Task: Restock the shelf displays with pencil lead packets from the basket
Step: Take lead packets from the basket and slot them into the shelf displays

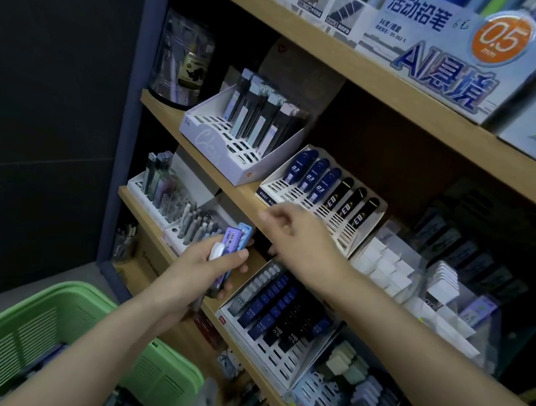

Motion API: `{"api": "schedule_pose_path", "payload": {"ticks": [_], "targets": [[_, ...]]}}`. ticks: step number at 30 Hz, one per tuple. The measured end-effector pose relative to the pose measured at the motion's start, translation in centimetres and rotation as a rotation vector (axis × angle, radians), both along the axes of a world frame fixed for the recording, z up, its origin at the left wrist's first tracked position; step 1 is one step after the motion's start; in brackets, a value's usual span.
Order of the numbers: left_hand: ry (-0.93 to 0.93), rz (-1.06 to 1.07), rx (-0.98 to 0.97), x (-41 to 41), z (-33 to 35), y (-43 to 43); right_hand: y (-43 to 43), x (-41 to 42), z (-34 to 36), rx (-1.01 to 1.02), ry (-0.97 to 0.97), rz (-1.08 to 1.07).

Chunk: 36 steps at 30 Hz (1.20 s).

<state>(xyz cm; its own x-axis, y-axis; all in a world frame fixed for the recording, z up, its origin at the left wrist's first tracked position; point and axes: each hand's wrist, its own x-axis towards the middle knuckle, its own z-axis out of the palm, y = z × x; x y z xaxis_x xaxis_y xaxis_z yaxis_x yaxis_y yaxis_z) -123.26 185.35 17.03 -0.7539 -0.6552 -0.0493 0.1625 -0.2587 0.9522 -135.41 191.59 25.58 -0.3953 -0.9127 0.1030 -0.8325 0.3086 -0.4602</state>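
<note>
- Midway, I'd judge: the 0.3 tray [342,229] and the upper tray [219,146] on the shelf [167,114] show empty front slots, and dark stock lies in the basket [53,313].
- Left grip [201,268] is clenched round a fan of packets [235,240], purple and blue, below the shelf edge.
- Right grip [293,228] is at the 0.3 tray, fingers curled but blurred; can't tell if it pinches anything.
- Packets sit left of and below it, apart.

Mid shelf [167,116], L to R: clear tub [182,60], white rack [207,138] w/ grey packets [262,114], 2nd rack [348,240] w/ blue & black tubes [320,185]; top shelf [308,43]: 0.5 mm box [438,49]
</note>
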Motion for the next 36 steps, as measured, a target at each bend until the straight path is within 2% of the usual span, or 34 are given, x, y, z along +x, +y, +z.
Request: {"api": "schedule_pose_path", "payload": {"ticks": [2, 5, 8, 11, 14, 17, 18, 23, 27, 29, 32, 36], "targets": [[0.007, -0.048, -0.036, 0.2, 0.2, 0.2, 0.2, 0.7, -1.0, 0.065, -0.149, 0.016], [0.005, -0.074, -0.033, 0.6, 0.1, 0.4, 0.0, 0.7, -1.3, 0.053, -0.410, -0.045], [0.020, -0.020, 0.064, 0.7, 0.0, 0.5, 0.0, 0.6, -0.5, -0.084, -0.715, -0.158], [0.034, 0.089, 0.120, 0.7, -0.3, 0.3, 0.5, 0.3, 0.1, -0.205, -0.824, -0.211], [0.071, 0.174, 0.107, 0.8, -0.2, -0.1, 1.9, 0.2, 0.0, -0.068, -0.715, -0.181], [0.040, 0.188, 0.022, 0.9, -0.2, -0.3, 3.7, 0.4, -1.4, 0.253, -0.269, -0.026], [0.016, 0.172, -0.020, 0.9, -0.2, -0.2, 4.1, 0.7, -1.9, 0.294, -0.162, 0.028], [-0.037, 0.033, -0.124, 0.8, -0.5, 1.5, 4.9, 2.2, -2.7, 0.131, -0.072, 0.075], [-0.073, -0.029, -0.142, 0.9, -1.5, 2.6, 6.1, 2.5, -2.5, 0.150, 0.059, 0.104], [-0.087, -0.033, -0.104, 1.0, -1.8, 2.6, 7.2, 2.3, -1.7, 0.126, 0.051, 0.088], [-0.122, -0.035, -0.060, 1.0, -2.1, 2.5, 9.5, 1.4, 0.4, -0.021, -0.081, -0.040], [-0.088, -0.044, 0.010, 0.6, -2.4, 3.0, 13.3, -1.2, 3.3, -0.246, -0.036, -0.221]]}}
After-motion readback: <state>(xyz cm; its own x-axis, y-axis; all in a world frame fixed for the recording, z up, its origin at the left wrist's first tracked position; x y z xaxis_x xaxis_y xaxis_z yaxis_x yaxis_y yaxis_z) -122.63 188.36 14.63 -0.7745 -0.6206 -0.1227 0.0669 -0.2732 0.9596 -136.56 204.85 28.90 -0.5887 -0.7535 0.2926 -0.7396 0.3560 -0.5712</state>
